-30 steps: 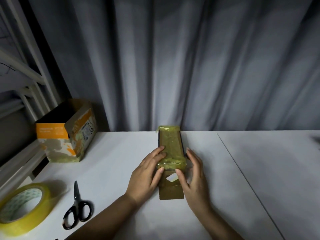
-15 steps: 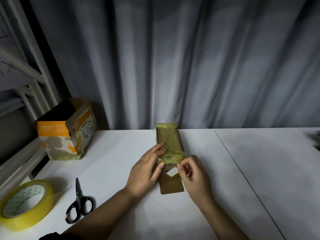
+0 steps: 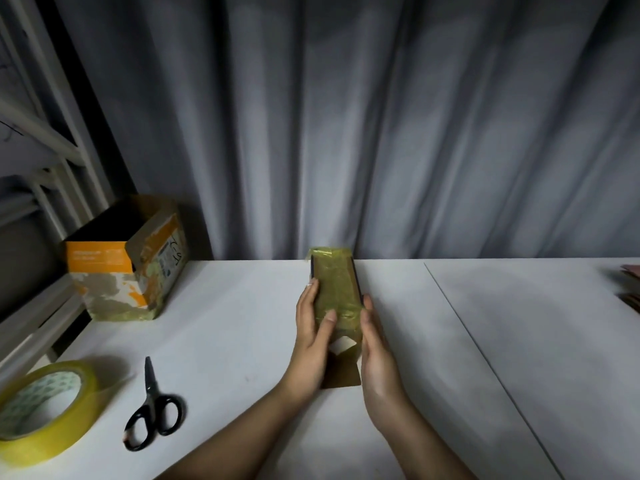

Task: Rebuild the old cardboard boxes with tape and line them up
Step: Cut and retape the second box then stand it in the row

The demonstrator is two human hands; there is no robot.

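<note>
Narrow tape-wrapped cardboard box [image 3: 335, 289] flat on white table [image 3: 221, 306], lengthwise.
</note>
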